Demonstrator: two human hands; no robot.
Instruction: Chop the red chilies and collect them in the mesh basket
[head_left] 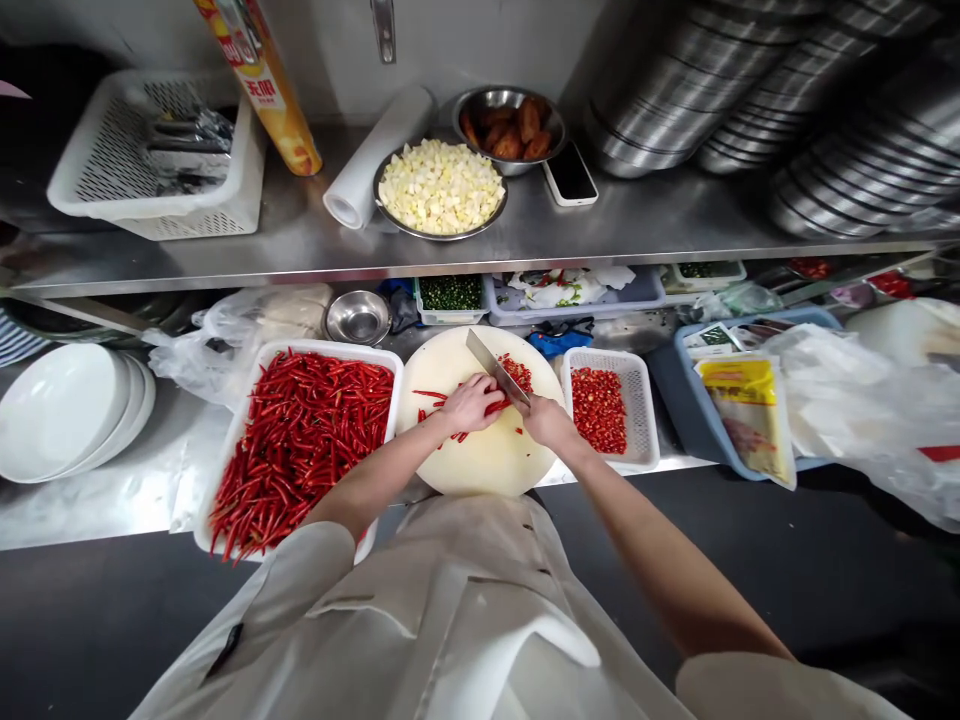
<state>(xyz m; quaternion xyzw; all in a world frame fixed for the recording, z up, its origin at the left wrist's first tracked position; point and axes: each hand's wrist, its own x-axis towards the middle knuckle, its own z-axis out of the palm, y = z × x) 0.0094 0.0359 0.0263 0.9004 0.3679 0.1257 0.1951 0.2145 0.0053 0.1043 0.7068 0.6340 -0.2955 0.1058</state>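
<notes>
On a round white cutting board (480, 470), my left hand (472, 402) presses down on several red chili peppers (493, 406) with its fingers curled. My right hand (547, 421) grips the handle of a knife (495, 367), whose blade lies slanted right beside my left fingertips. Chopped chili (517, 374) is heaped on the far side of the blade. A few whole chilies (429, 395) rest to the left of my left hand. White baskets flank the board: whole red chilies (307, 440) fill the left one, and chopped chili pieces (598, 410) lie in the right one (641, 425).
Above the board runs a steel shelf (292, 250) with a bowl of chopped pale pieces (441, 188), a phone (571, 176) and stacked steel bowls (660, 100). White bowls (64, 410) stand far left. A blue-grey bin (675, 390) with packets stands to the right.
</notes>
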